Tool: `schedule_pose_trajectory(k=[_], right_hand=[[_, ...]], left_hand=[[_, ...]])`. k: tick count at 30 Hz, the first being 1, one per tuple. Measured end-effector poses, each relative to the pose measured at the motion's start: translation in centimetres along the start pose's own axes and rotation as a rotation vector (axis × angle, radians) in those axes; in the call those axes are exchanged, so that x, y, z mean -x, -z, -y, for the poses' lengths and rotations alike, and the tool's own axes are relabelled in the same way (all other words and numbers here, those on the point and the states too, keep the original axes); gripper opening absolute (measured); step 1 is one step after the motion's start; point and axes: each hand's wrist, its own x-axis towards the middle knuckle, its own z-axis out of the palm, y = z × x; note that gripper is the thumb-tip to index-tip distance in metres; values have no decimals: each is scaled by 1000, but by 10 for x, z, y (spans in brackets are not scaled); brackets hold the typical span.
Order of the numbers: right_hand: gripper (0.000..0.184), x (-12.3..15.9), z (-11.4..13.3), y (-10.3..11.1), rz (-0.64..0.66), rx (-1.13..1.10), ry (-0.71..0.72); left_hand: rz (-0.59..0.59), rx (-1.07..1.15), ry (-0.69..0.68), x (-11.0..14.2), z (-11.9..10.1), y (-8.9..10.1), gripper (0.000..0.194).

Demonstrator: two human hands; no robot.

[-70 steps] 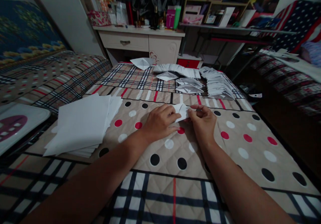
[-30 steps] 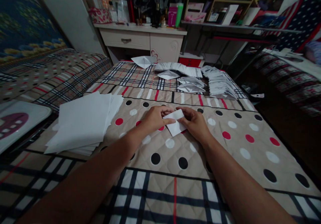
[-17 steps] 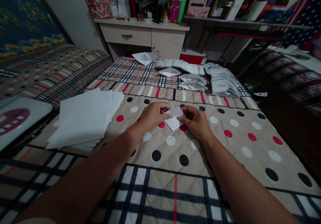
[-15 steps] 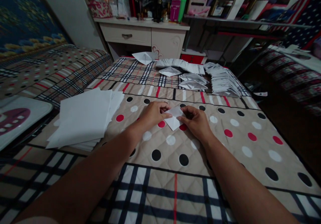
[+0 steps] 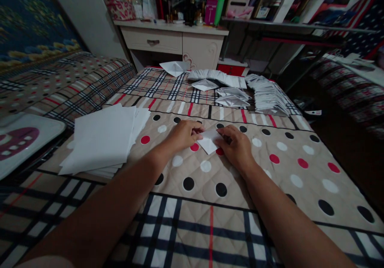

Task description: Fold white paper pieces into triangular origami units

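Observation:
A small folded white paper (image 5: 208, 142) lies on the dotted quilt (image 5: 270, 168) in the middle of the bed. My left hand (image 5: 183, 134) pinches its left top corner with curled fingers. My right hand (image 5: 235, 146) presses on its right side, fingers bent down onto the sheet. Both hands rest on the quilt with the paper between them.
A stack of flat white sheets (image 5: 103, 140) lies to the left. Several folded paper pieces (image 5: 231, 98) and a long fanned pile of them (image 5: 267, 98) sit at the far end of the bed. Beyond stand a dresser (image 5: 171, 44) and cluttered shelves.
The paper was held up off the quilt between both hands, then turned and laid down. Now both hands press it flat. The view has tilted slightly downward.

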Motion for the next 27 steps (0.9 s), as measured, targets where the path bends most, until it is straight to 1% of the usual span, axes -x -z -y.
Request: schedule_pose_trajectory(k=[2,5,9,11,15,19,23,27], right_hand=[[22,1,1,-3,1,-102,87],[29,2,1,-5,26,-178,142],[34,2,1,-4,86,-143,190],[33,3,2,-4,101,-107,217],[31,4,1,-4,108,-73,245],[31,2,-1,-4,121,-159,217],[36,1,-1,-4,133,-222,192],[36,1,-4,-5,128,-213,187]], left_hand=[[-8,28,-33,1,1,-1,13],[-20,68,-105,1,3,0,13],[26,37,-235,0,7,4,19],[44,10,-268,0,7,6,21],[57,-23,-279,1,6,7,24],[69,-51,-269,3,4,8,20],[101,-43,-266,3,2,9,14],[124,-24,-258,4,2,8,17]])
